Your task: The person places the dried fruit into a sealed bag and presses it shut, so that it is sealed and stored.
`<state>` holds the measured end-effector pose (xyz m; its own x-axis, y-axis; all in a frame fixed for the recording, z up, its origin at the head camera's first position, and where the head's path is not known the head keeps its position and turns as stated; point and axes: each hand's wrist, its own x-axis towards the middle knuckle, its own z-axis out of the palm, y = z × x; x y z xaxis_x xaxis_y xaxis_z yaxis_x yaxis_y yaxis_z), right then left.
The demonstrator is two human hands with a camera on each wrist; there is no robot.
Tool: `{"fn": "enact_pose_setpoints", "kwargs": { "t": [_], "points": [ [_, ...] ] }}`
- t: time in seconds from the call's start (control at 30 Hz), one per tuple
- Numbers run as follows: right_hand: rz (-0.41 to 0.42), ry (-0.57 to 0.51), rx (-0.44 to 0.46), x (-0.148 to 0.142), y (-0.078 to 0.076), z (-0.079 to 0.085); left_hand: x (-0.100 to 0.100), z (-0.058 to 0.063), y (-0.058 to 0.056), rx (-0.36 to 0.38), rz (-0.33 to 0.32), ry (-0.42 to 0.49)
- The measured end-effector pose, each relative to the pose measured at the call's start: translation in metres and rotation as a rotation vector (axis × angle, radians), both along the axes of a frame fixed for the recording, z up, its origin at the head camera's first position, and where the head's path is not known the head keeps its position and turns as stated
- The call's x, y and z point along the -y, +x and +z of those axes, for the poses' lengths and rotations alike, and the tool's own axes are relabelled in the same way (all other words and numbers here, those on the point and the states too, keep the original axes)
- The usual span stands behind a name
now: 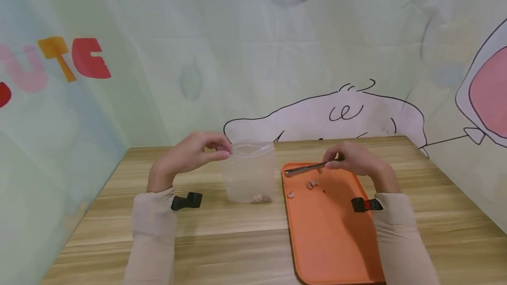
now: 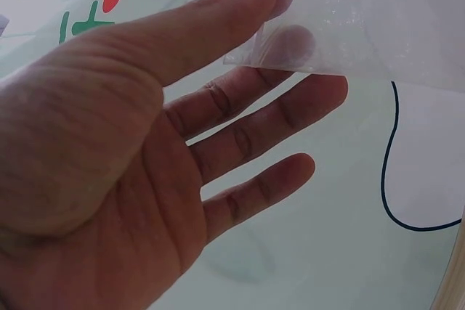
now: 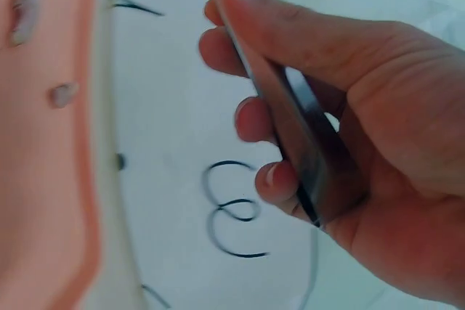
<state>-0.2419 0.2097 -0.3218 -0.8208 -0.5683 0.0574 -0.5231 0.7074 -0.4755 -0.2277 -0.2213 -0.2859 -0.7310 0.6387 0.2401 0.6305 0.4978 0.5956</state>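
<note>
My left hand (image 1: 194, 153) pinches the upper left corner of a clear zip bag (image 1: 249, 173) between thumb and index finger, as the left wrist view shows; the other fingers stretch out below the film. The bag hangs upright, with several pale pieces (image 1: 260, 198) at its bottom. In my right hand (image 1: 352, 157) are metal tongs (image 1: 306, 169), gripped along their arms, their tips pointing left over the orange tray's (image 1: 325, 241) far left corner. Whether the tips hold anything cannot be told. Several small curved, cashew-like nuts (image 1: 310, 184) lie on the tray's far part.
The tray lies lengthwise on a wood-grain table (image 1: 222, 250), to the right of the bag. Behind the table hangs a printed cloth (image 1: 222, 56) with cartoon drawings, and it also runs along both sides. Each wrist carries a black strap with a small camera (image 1: 194, 200).
</note>
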Motion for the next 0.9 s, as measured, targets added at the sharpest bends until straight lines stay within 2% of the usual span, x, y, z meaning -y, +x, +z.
{"fn": "enact_pose_setpoints", "kwargs": {
  "t": [0.13, 0.3, 0.4, 0.5, 0.7, 0.9],
  "points": [
    [-0.019, -0.101, -0.106, -0.001, 0.013, 0.018, -0.001, 0.0, 0.001, 0.002, -0.002, 0.001],
    [0.0, -0.209, -0.337, 0.004, 0.028, 0.039, -0.002, -0.001, 0.0, -0.002, -0.007, 0.003],
    [0.023, -0.248, -0.472, 0.014, 0.033, 0.045, -0.003, -0.001, 0.0, 0.003, -0.015, 0.007],
    [0.046, -0.252, -0.553, 0.029, 0.035, 0.046, -0.004, -0.001, 0.0, 0.007, -0.027, 0.011],
    [0.08, -0.229, -0.585, 0.055, 0.035, 0.041, -0.004, -0.001, 0.0, 0.012, -0.031, 0.014],
    [0.054, -0.279, -0.586, 0.045, 0.03, 0.041, -0.003, 0.0, -0.001, 0.006, -0.026, 0.017]
  ]
}}
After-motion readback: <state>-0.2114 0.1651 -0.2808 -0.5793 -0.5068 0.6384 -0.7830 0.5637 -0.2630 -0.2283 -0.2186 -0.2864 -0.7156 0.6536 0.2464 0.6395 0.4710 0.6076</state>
